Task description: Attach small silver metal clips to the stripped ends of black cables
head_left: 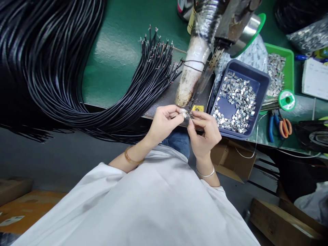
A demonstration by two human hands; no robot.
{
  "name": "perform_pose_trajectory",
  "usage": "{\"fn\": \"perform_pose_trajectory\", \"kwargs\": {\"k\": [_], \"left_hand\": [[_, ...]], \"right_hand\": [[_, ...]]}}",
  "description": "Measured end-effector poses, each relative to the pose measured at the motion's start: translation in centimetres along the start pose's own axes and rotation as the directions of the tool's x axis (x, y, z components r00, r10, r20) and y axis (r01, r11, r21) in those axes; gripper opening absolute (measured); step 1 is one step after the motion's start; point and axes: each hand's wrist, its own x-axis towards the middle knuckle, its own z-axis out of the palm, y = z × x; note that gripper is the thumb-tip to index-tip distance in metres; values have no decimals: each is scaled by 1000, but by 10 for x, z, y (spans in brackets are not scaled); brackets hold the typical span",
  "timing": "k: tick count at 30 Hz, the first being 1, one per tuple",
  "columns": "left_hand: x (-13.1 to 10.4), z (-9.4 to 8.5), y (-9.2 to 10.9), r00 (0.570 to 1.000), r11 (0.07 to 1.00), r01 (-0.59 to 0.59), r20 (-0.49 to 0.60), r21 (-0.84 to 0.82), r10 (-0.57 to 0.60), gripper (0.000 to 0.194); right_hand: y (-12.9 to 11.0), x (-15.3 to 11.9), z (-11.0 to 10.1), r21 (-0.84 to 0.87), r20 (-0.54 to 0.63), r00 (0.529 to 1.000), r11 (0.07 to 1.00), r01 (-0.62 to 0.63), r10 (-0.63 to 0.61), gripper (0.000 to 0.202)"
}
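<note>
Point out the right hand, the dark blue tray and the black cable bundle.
Right hand (205,134), head view: middle of the hand.
Dark blue tray (228,110), head view: bare patch of floor.
Black cable bundle (107,118), head view: its lower bend.

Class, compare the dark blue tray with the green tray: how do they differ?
The dark blue tray lies close to the right hand; the green tray lies farther off. The dark blue tray shows almost whole, while the green tray is partly hidden. Both hold many small, silvery pieces.
</note>
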Motion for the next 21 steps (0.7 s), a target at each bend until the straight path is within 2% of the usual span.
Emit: {"fn": "perform_pose_trajectory", "kwargs": {"k": [5, 14, 21], "left_hand": [[0, -1, 1, 1000, 1000, -17, 17, -2, 17, 11], [1, -4, -6, 997, 997, 65, 36, -49, -63, 12], [-2, 0, -4, 999, 999, 30, 30, -15, -30, 15]], "right_hand": [[-2, 3, -1, 11, 8, 1000, 1000, -6, 6, 16], [-2, 2, -4, 43, 42, 997, 997, -59, 57, 10], [0, -1, -3, -38, 2, 1000, 999, 23, -23, 17]]}}
